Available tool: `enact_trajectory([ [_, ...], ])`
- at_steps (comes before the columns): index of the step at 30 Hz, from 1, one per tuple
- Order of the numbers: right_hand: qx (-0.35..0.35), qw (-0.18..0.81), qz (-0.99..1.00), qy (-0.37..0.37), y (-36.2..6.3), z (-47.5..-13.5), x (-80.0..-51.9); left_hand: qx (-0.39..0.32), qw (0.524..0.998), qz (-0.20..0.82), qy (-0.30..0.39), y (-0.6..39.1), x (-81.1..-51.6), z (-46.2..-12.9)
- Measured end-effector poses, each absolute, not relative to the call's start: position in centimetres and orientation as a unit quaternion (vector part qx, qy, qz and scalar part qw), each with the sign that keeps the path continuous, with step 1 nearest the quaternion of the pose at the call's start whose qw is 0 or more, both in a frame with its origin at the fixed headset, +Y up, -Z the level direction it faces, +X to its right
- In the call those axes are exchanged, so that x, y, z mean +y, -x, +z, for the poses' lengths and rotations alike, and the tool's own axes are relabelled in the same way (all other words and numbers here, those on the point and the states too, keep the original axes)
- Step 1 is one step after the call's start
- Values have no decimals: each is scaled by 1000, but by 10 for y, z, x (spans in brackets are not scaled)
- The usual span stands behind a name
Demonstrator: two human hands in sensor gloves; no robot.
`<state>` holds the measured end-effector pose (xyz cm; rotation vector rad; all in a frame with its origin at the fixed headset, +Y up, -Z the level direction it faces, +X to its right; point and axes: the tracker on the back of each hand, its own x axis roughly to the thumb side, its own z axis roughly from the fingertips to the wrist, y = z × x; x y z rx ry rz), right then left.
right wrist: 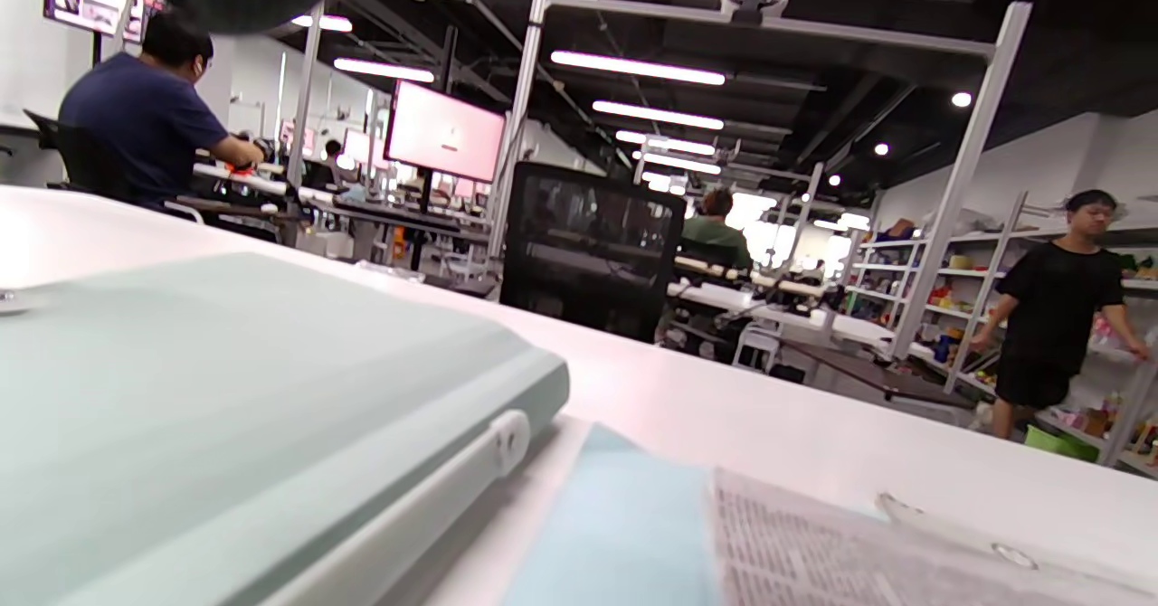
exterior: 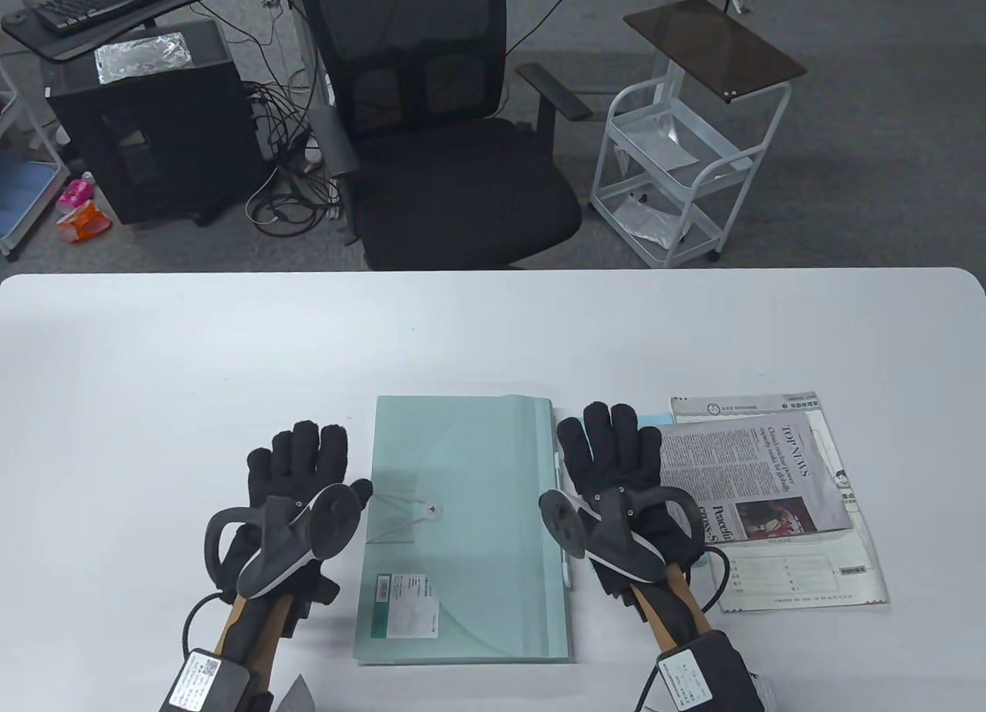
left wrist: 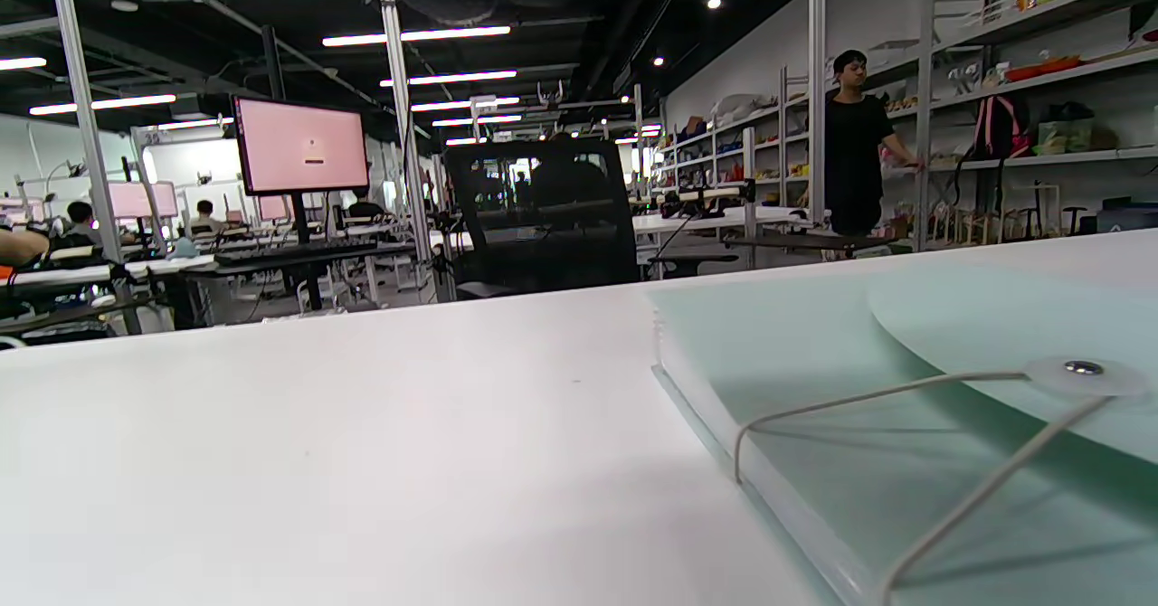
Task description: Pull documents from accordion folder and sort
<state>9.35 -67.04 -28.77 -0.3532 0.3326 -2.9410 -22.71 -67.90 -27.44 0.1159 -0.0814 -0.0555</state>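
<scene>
White and wide, the table fills the lower half of the overhead view, with a black mesh office chair pushed up to its far edge, a white wire trolley to that chair's right and a black computer tower on the grey floor to its left. Flat on the table lies a pale green accordion folder, its flap down and an elastic cord looped to the round button on the front; a white label sits near its lower left corner. Just right of the folder is a loose stack of papers, topped by a newspaper page, with a pale blue sheet showing at the stack's edge nearest the folder. Left hand rests palm down on the bare table just left of the folder, fingers spread and holding nothing. Right hand lies palm down between the folder and the papers, fingers extended, gripping nothing; whether it touches the blue sheet beneath cannot be told
</scene>
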Motion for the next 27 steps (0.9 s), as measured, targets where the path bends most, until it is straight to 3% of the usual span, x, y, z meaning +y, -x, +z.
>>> enact_trajectory([
  [9, 104, 85, -984, 120, -101, -283, -695, -76, 992, -71, -70, 244, -707, -266],
  [14, 93, 84, -985, 115, -108, -281, -704, -73, 994, -72, -36, 255, -721, -269],
  [21, 73, 80, -989, 96, -121, -281, -715, -54, 995, -81, 11, 266, -731, -273],
  [27, 66, 77, -990, 94, -122, -282, -717, -50, 996, -69, 7, 269, -730, -273],
])
